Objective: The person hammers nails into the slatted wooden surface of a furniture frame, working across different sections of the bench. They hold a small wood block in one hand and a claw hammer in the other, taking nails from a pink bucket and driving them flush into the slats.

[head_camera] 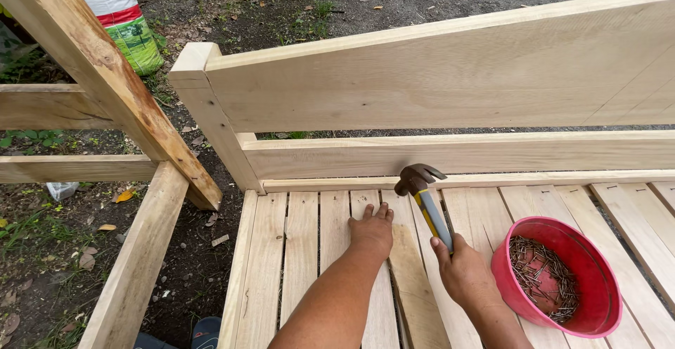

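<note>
My left hand [371, 228] lies flat, palm down, on a pale wooden slat [366, 201] of a slatted bench seat. My right hand [464, 273] grips the grey and yellow handle of a claw hammer [420, 186]. The hammer's dark head is raised just above the slats, close to the lower back rail [492, 153]. Both forearms come in from the bottom edge.
A red plastic bowl [598, 314] holding several small nails sits on the slats at my right. A broad upper back board [450, 74] spans the frame. Another timber frame [105, 81] stands at left on dirt and grass, with a white, red and green sack [123, 18] behind it.
</note>
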Tool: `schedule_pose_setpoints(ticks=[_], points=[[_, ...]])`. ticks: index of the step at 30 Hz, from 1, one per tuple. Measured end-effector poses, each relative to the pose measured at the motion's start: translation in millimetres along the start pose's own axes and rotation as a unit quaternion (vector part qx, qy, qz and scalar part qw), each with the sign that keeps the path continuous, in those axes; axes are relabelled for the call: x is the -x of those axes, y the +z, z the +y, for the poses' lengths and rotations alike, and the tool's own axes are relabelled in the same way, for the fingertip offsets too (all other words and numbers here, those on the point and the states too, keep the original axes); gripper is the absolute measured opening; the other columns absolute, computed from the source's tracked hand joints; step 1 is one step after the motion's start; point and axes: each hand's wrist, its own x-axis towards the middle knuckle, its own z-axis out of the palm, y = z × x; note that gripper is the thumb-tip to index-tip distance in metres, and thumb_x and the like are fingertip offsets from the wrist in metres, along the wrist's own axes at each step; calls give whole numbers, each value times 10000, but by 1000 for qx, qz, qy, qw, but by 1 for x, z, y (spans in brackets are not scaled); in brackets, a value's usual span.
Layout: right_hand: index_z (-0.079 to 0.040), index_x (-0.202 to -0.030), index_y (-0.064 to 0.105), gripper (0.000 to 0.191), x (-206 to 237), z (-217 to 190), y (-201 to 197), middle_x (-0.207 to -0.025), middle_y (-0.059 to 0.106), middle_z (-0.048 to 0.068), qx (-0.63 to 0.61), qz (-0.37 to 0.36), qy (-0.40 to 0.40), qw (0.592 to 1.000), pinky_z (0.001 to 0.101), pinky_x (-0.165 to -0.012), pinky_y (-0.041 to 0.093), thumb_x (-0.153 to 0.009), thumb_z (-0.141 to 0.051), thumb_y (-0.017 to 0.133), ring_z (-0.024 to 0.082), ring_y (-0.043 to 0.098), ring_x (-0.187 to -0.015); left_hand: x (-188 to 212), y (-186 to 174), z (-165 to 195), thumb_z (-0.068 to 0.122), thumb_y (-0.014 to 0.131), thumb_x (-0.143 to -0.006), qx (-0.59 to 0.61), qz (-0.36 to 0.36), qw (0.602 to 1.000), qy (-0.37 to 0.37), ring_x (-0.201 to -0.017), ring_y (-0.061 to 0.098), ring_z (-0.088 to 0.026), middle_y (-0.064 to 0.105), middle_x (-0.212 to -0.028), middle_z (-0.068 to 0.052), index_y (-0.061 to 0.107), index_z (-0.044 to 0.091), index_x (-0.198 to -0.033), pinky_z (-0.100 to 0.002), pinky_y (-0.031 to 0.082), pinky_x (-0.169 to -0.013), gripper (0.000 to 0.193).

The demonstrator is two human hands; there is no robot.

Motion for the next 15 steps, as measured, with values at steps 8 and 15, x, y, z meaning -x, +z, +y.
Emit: schedule_pose_setpoints(ticks=[8, 15], points=[[-38, -1155, 627, 596, -38, 6, 24, -1015, 738, 247, 31, -34, 4, 999, 537, -922, 549, -1005, -592, 470, 434, 709, -1040, 7, -12, 2, 92, 600, -964, -6, -15, 1000, -9, -1590, 123, -225, 31, -1747, 75, 140, 231, -1658, -621, 340, -1181, 845], [-55, -1179, 622, 565, -21, 12, 8, -966, 759, 255, 11, 4, 1, 1000, 561, -893, 546, -1035, -568, 434, 451, 714, -994, 13, -12, 4, 38, 604, -960, -10, -29, 1000, -4, -1592, 104, -219, 10, -1745, 74, 125, 230, -1657, -613, 329, -1191, 868]])
